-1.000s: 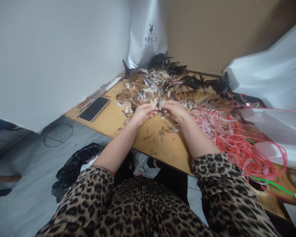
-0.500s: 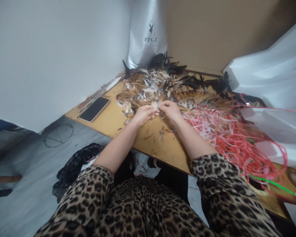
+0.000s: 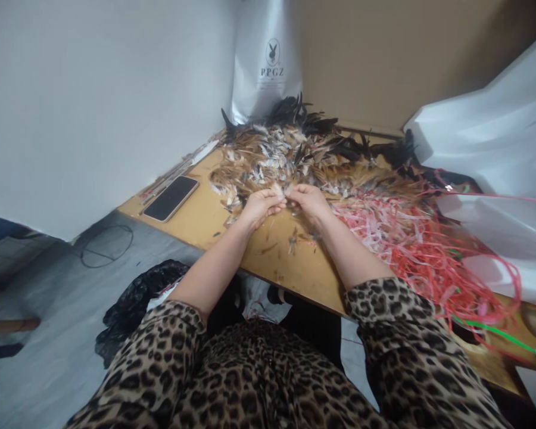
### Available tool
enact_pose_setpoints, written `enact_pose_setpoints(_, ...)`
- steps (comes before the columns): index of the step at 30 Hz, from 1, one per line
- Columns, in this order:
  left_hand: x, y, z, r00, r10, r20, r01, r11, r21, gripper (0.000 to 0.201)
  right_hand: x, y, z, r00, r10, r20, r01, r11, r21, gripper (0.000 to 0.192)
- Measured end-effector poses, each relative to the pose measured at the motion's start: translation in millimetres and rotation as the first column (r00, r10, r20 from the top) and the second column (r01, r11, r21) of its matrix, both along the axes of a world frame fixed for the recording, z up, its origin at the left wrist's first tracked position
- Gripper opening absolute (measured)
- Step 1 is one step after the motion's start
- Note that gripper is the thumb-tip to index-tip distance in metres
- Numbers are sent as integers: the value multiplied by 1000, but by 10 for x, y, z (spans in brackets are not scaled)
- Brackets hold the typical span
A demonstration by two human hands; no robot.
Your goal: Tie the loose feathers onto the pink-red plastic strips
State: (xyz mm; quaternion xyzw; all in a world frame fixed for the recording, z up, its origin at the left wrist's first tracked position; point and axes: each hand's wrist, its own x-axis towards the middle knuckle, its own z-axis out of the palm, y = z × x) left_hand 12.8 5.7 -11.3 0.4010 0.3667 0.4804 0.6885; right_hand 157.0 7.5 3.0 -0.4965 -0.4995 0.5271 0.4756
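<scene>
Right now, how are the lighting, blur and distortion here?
Head view: glare low on the printed bag, shadow darkening the brown wall at upper right; head view: fluff at the fingers looks soft; head view: sleeves seem stretched.

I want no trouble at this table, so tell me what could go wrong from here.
Loose feathers lie between the hands and the table's front edge; a sweep could brush them off. The red strips crowd against the feather pile and might tangle with it. The phone lies near the edge and could get knocked off.
</scene>
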Motion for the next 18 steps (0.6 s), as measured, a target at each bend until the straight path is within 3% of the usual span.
enact_pose_setpoints(10,-39,-11,-11,991,-77,-110,87,992,86,21,102,-2,90,982,83,169,-101,990,100,30)
enact_pose_setpoints(18,-46,-30,17,988,-110,-112,115,993,35,24,170,14,100,986,133,100,-138,989,47,32)
